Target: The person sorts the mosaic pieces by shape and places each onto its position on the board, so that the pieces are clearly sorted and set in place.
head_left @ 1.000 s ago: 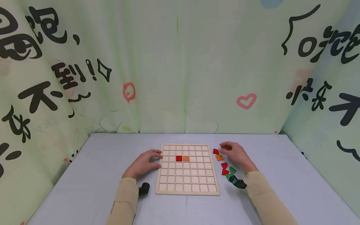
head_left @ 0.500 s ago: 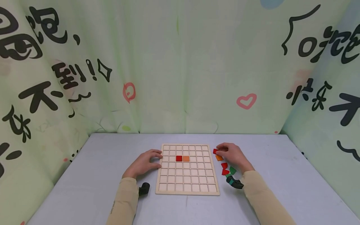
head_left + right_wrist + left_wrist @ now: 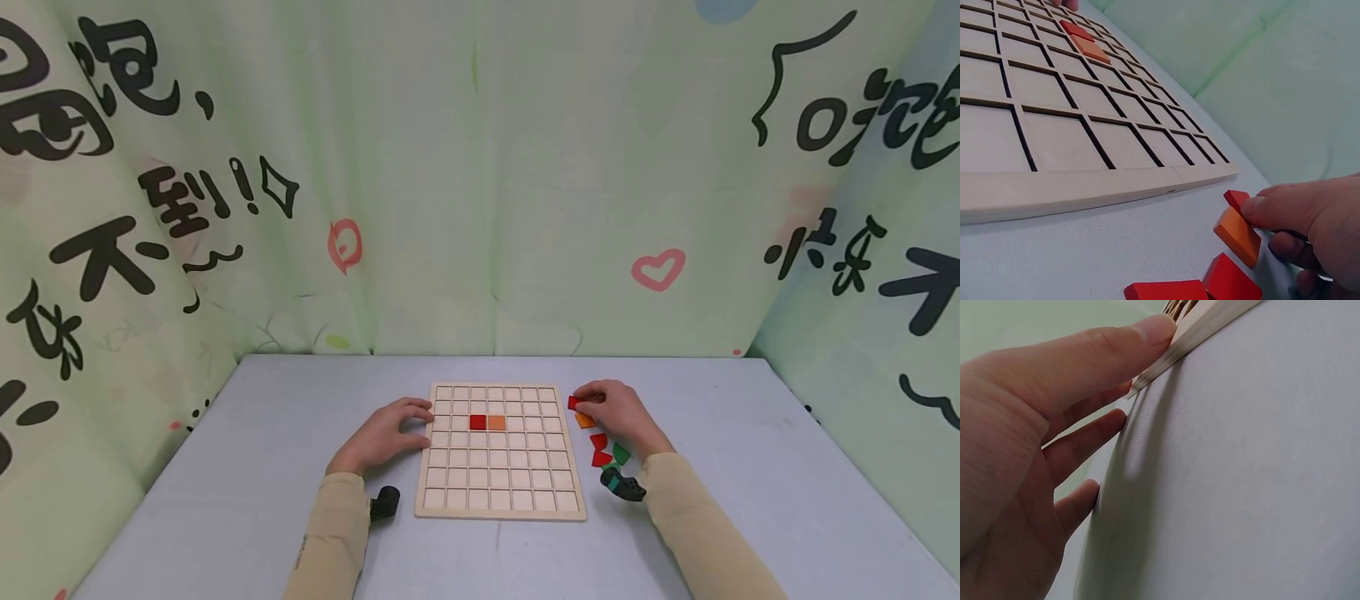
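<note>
A wooden grid board (image 3: 498, 514) lies flat on the table, with a red square tile (image 3: 477, 422) and an orange square tile (image 3: 497, 423) side by side in its cells. Against the board's left edge rests my left hand (image 3: 386, 432), thumb and fingers spread apart; the left wrist view shows the thumb (image 3: 1097, 359) on the board's side. Beyond the right edge, my right hand (image 3: 618, 412) pinches a loose red tile (image 3: 1237, 199), its fingers curled and partly hidden. Right beside that thumb, an orange tile (image 3: 1239, 237) sits tilted.
Farther down the board's right side lie loose red pieces (image 3: 601, 458) and green pieces (image 3: 621, 453). A dark wrist device (image 3: 622, 485) overlaps one green piece. The white table (image 3: 247, 467) ends at a printed curtain (image 3: 525, 208).
My right hand has shifted slightly left and come down over the far red tile, then stayed nearly still. My left hand and the tiles in the board have not moved.
</note>
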`<state>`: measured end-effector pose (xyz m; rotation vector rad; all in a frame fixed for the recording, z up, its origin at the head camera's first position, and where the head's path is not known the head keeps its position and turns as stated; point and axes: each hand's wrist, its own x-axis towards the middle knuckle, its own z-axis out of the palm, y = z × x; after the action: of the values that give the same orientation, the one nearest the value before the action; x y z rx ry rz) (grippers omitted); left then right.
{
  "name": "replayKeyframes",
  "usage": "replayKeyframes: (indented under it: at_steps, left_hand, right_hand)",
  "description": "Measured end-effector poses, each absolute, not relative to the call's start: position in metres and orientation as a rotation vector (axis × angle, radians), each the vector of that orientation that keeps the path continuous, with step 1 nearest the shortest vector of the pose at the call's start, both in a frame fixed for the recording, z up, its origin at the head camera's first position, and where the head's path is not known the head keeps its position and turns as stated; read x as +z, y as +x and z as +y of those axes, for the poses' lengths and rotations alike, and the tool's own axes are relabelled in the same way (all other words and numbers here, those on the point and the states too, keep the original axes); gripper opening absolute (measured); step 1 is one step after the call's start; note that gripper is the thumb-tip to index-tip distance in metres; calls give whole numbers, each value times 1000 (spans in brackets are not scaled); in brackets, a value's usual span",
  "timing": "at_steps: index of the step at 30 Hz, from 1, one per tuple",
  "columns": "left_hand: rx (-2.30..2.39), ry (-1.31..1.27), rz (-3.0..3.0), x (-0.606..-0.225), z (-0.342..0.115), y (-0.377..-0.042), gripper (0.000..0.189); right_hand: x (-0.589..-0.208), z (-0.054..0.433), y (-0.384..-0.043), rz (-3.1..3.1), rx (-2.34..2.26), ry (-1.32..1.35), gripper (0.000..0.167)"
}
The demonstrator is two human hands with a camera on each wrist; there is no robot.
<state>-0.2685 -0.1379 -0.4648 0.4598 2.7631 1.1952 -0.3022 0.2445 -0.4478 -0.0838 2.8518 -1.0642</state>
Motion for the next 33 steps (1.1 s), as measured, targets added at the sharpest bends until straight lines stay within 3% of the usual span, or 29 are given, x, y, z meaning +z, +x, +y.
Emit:
replayKeyframes:
  at_steps: [33]
  left_hand:
    - [1195,523,2760,-462,-140,-267,32]
  right_hand:
    - [-456,240,-305,2891,-1059,-65,38]
